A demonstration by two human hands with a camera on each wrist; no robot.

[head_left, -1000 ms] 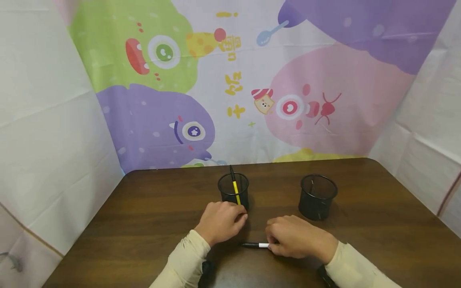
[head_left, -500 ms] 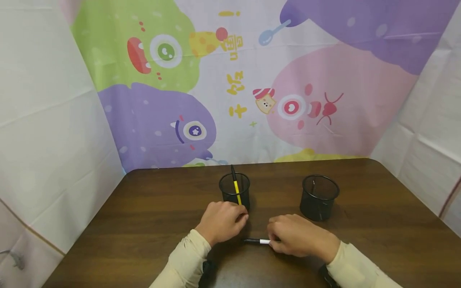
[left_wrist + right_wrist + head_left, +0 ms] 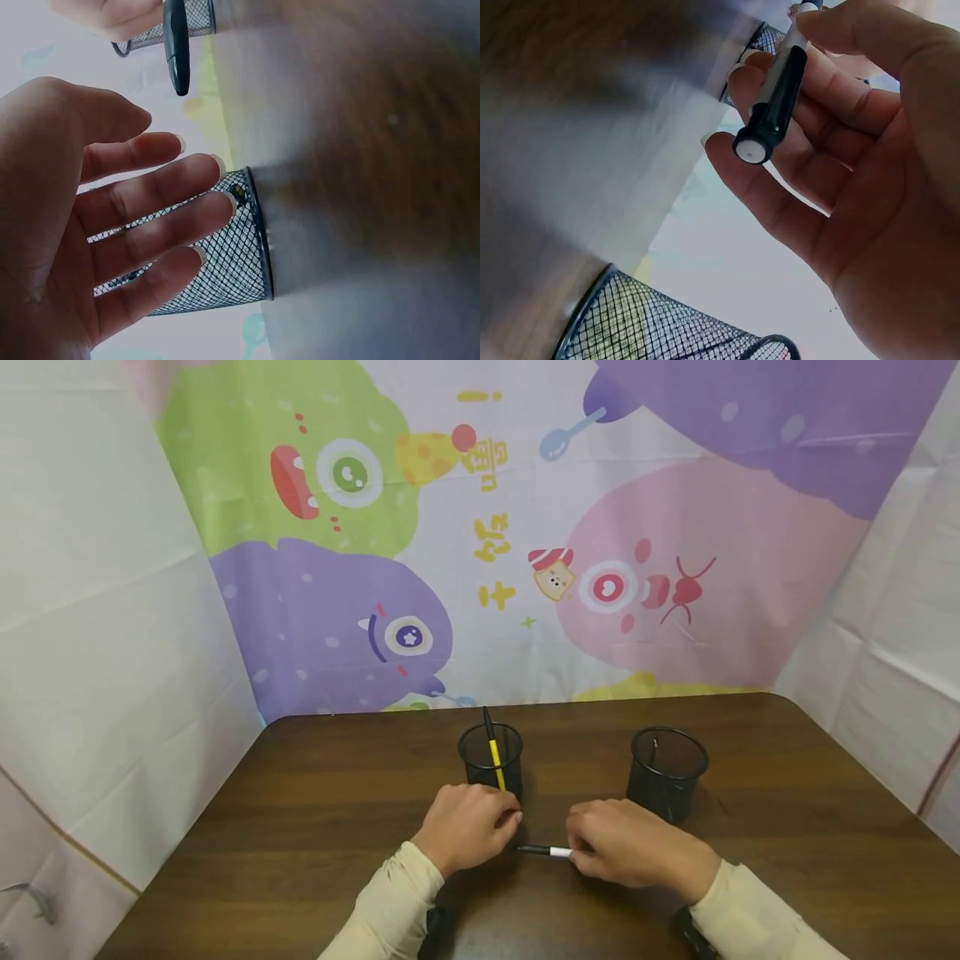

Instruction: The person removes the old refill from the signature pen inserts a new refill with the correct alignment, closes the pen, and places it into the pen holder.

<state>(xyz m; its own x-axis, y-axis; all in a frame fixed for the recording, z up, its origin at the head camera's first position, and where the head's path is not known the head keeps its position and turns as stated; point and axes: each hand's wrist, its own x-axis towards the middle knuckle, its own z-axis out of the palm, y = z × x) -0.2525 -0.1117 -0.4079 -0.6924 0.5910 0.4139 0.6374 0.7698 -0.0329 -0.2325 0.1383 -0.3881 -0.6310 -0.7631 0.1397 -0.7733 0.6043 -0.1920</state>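
My right hand [image 3: 639, 847] pinches a black-and-white marker [image 3: 545, 851] between thumb and fingers, its black end pointing left toward my other hand. In the right wrist view the marker's round white-tipped end [image 3: 751, 150] sticks out past the fingers. My left hand [image 3: 471, 828] holds nothing; its fingers are loosely bent and spread in the left wrist view, beside a black mesh pen cup [image 3: 232, 255]. That left cup [image 3: 480, 770] has a black-and-yellow pen [image 3: 495, 752] leaning in it. The marker's dark tip [image 3: 177, 56] stays apart from the left hand.
Another black mesh cup [image 3: 663, 793] stands on the right, just beyond my right hand, with something thin inside it. The brown wooden table [image 3: 315, 827] ends at a cartoon-printed cloth [image 3: 510, 652]. White cloth walls [image 3: 112, 568] close off both sides.
My right hand has moved forward and slightly right, carrying the marker away from the near edge. The left hand has hardly moved, and both cups stay where they were.
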